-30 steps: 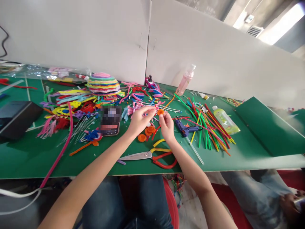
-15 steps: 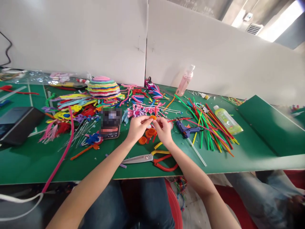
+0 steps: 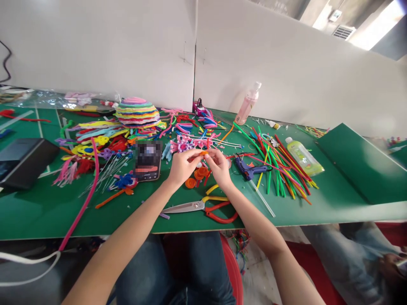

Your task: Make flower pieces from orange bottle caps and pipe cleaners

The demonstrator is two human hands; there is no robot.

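A small orange pipe-cleaner piece (image 3: 204,153) is pinched between the fingertips of my left hand (image 3: 184,167) and my right hand (image 3: 218,166), above the middle of the table. My fingers partly hide it. Just below on the table lie several round orange coils (image 3: 190,183) of the same fuzzy material. Nearer to me are large scissors (image 3: 190,206) with red and yellow handles, blades pointing left. To the right of my right hand rests a purple glue gun (image 3: 249,169) with a clear glue stick in it. Pink pipe-cleaner flowers (image 3: 181,144) lie behind my hands.
On the green table (image 3: 302,207), a phone (image 3: 149,161) lies left of my hands. Bundled pipe cleaners (image 3: 280,173) and a green bottle (image 3: 303,156) are to the right. A pink bottle (image 3: 248,103) stands by the white partition. A striped dome (image 3: 136,113) sits back left.
The orange piece has turned slightly between my fingertips and now looks narrower. Both hands stay together in nearly the same place; the view has shifted a little.
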